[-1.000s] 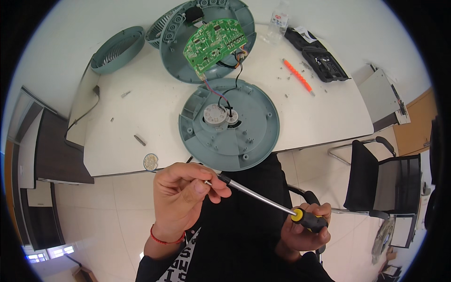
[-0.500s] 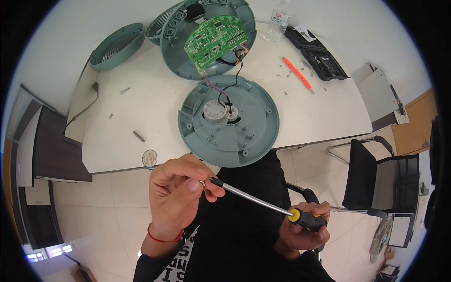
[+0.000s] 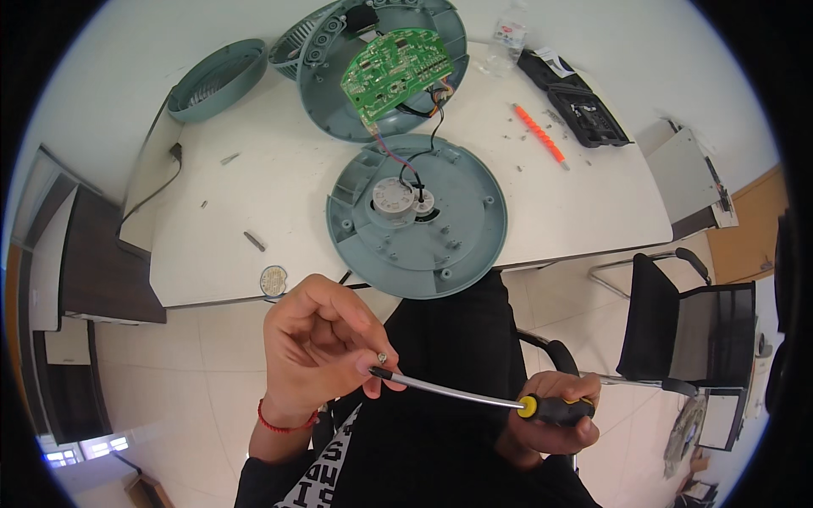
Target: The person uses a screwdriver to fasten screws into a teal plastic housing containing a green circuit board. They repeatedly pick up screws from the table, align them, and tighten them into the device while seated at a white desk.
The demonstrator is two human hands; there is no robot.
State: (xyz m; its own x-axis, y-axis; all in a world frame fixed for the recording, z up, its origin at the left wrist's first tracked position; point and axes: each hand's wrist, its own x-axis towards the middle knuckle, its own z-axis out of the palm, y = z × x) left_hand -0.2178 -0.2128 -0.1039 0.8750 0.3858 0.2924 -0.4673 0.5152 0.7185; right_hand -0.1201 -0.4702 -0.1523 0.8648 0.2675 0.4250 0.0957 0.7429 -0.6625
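My left hand (image 3: 315, 345), with a red cord at the wrist, pinches a small metal screw (image 3: 383, 358) between thumb and forefinger. Wrapped around the black-and-yellow handle of a screwdriver (image 3: 449, 389) is my right hand (image 3: 542, 433). Its long shaft points left, and the black tip lies close to the screw at my left fingertips; whether they touch I cannot tell. Just beyond my hands, a round grey-green plastic cover (image 3: 466, 229) rests at the table's front edge, with a silvery motor (image 3: 393, 196) on it. Wires link it to a green circuit board (image 3: 398, 72) farther back.
Grey-green housing (image 3: 313, 106) stands under the board, and another round shell (image 3: 220, 80) lies back left. At right on the white table (image 3: 576, 212) are an orange twisted pen-like stick (image 3: 539, 133), loose screws, a black bit case (image 3: 584, 114) and a clear bottle (image 3: 508, 42).
The screwdriver tip has moved slightly left and down, now beside my left thumb. My left fingers have shifted, and the screw shows more plainly between them. My right hand keeps its grip.
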